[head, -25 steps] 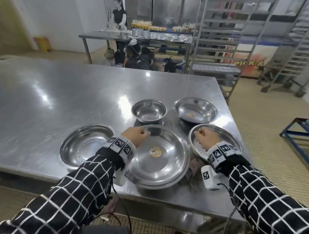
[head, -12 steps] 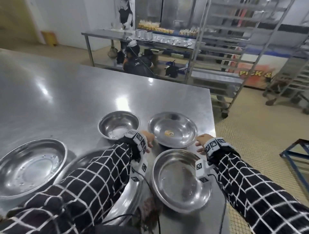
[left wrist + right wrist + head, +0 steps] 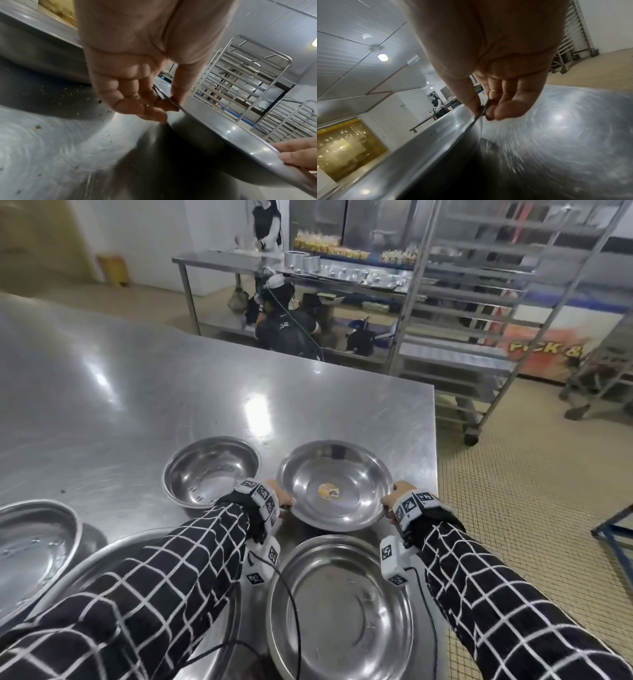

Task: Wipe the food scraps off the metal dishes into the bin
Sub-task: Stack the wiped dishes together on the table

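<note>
A round metal dish [image 3: 356, 474] with a yellow food scrap [image 3: 328, 490] at its centre stands near the table's right edge. My left hand [image 3: 284, 501] pinches its left rim between thumb and fingers, seen close in the left wrist view [image 3: 169, 104]. My right hand [image 3: 388, 503] pinches the opposite rim [image 3: 482, 112]. The dish's underside [image 3: 214, 135] appears raised slightly off the table. No bin is in view.
A deeper bowl [image 3: 210, 470] sits just left of the held dish. A wide shallow dish [image 3: 342, 607] lies in front, a very large dish [image 3: 102, 563] under my left forearm, another dish [image 3: 30, 546] at far left. Crumbs dot the table [image 3: 37, 127]. Wheeled racks [image 3: 479, 320] stand beyond.
Both hands left the two near dishes and reached forward to the far right dish with the scrap; they now pinch its rim on either side.
</note>
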